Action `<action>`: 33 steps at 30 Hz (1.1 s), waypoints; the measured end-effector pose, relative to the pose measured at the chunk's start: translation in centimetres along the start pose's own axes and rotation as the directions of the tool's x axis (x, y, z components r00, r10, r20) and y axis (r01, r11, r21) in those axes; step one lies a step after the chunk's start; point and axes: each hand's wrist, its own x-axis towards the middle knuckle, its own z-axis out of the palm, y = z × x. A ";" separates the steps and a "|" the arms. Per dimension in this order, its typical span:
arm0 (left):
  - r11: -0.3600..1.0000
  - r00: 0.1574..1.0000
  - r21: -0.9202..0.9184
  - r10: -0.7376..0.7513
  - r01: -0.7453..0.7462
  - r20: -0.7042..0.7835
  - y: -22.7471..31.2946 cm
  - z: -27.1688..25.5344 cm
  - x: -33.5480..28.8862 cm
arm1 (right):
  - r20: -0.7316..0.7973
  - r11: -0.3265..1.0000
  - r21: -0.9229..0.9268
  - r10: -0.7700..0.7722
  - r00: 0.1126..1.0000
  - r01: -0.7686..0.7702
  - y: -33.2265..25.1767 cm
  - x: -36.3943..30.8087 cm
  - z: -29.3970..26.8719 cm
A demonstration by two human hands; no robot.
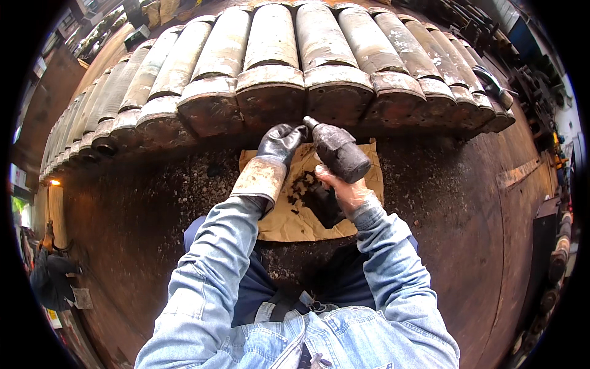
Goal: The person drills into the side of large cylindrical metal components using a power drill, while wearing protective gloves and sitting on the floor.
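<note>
My right hand [346, 189], with a thin clear covering over the skin, is closed round the handle of a dark, grimy drill-like power tool [342, 154]. The tool's narrow nose points up and left, just short of the row of metal cylinders. Beside that nose is my left hand [280, 144], in a black glove with a worn tan cuff. Its fingers are curled closed; whatever they hold, if anything, is hidden. Under both hands lies a brown paper sheet [279, 224] with dark smears. A black blocky shape [324, 206] shows below the tool; whether it belongs to it I cannot tell.
A long row of dirty, pale metal cylinders [270, 40] with flanged ends stretches across ahead of me. Grit lies scattered over the dark brown metal surface [442, 184]. Another tool [491, 83] rests on the row's right end. Dark clothing [52, 280] hangs at the far left.
</note>
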 end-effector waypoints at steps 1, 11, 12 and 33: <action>0.994 0.996 0.090 0.047 -0.053 0.070 -0.2 -0.3 0.0 | -0.023 0.996 -0.076 -0.058 0.998 0.056 -0.2 0.3 -0.1; 0.995 0.999 -0.094 0.030 -0.032 -0.026 2.8 -3.8 -3.5 | -0.042 0.988 -0.142 -0.064 0.997 0.057 -2.0 3.1 2.5; 0.996 0.998 -0.092 0.019 -0.024 -0.057 3.2 -4.3 -3.8 | -0.050 0.987 -0.156 -0.047 0.998 0.039 -2.0 3.6 2.9; 0.960 0.996 -0.263 0.093 -0.094 -0.013 3.4 -7.7 -5.2 | -0.032 0.718 -0.539 -0.540 0.841 0.440 2.6 9.1 3.8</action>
